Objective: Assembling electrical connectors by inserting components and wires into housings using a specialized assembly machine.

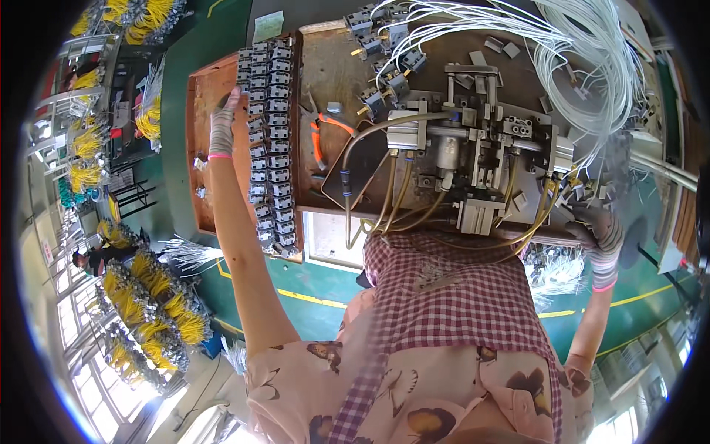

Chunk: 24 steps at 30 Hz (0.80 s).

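Observation:
My left hand [223, 124], in a grey striped glove with bare fingertips, is at the upper left in a shallow orange-brown wooden tray [209, 174]. Its fingers stretch forward beside the long double row of small black-and-metal switch-like parts [268, 144], with nothing visible in them. Whether the fingertips touch the row is unclear. At the bench's right edge my right hand [605, 235], gloved the same way, has its dark fingers apart near some white wires. I see nothing held there. Between the hands stands a metal fixture [481, 148] with clamps, cylinders and brownish air hoses.
Orange-handled pliers [319, 137] and a dark flat panel [356, 170] lie left of the fixture. Behind it are several switch parts with white wires [396, 81] and a large wire coil [592, 70]. Loose metal pieces [503, 46] lie nearby. Bundles of yellow wires [151, 303] hang at far left.

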Tool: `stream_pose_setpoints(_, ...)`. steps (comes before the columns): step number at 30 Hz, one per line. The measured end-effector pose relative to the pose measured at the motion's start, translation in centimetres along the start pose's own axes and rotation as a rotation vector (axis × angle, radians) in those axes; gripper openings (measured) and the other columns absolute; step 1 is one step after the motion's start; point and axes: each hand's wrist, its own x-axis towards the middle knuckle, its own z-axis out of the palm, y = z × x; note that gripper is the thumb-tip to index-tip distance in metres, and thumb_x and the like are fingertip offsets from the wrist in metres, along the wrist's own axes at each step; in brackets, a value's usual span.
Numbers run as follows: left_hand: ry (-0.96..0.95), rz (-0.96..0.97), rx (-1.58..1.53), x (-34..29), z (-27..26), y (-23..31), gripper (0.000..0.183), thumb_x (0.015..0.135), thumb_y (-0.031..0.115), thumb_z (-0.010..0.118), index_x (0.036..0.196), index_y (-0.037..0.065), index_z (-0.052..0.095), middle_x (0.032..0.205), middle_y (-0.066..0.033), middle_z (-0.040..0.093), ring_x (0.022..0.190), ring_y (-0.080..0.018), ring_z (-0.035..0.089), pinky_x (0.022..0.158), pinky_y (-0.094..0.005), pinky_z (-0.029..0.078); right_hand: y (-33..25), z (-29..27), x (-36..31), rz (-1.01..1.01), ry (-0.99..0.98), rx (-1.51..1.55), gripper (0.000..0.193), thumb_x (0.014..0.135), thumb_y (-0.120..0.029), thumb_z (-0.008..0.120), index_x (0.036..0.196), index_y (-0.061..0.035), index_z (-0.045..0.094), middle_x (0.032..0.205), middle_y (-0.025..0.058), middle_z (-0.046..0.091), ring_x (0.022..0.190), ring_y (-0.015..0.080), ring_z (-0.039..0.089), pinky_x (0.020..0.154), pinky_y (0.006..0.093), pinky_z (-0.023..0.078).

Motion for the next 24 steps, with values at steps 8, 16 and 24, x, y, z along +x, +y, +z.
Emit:
stream_pose_setpoints(8, -0.146, 0.216, -0.902, -1.3, -2.5, -3.8, 0.031, 0.095, 0.029, 0.061, 0.118, 0.008, 0.062, 0.117, -0.0086, 0.064, 0.107, -0.0226, 0.062, 0.089, -0.0368, 0.053, 2.7, 5.4, -2.6, 0.253, 0.275, 2.649, 0.039, 0.091, -0.022, 0.063, 0.120, -0.0022, 0.046, 0.077, 0.0048, 0.056, 0.047, 0.0093, 0.049, 0.037, 0.0229, 0.037)
stream_pose_setpoints(16, -0.558, 0.468, -0.561, -24.8, 8.7, 11.4, 0.071, 0.074, 0.030, 0.083, 0.133, 0.007, 0.051, 0.123, -0.0099, 0.060, 0.102, -0.0198, 0.061, 0.090, -0.0346, 0.051, -12.7, 2.6, 10.9, 0.099, 0.228, 0.855, 0.034, 0.076, 0.002, 0.070, 0.109, -0.0044, 0.060, 0.105, 0.0072, 0.065, 0.100, 0.0246, 0.060, 0.094, 0.0341, 0.045)
stream_pose_setpoints(24, -0.944, 0.484, -0.665, -32.9, 19.7, 14.1, 0.084, 0.075, 0.041, 0.080, 0.142, 0.008, 0.041, 0.138, -0.0074, 0.053, 0.116, -0.0193, 0.057, 0.091, -0.0336, 0.049, -10.8, 4.7, 10.8, -0.009, 0.342, 0.590, 0.037, 0.069, -0.004, 0.079, 0.103, -0.0095, 0.066, 0.106, 0.0053, 0.061, 0.108, 0.0232, 0.053, 0.094, 0.0368, 0.041)
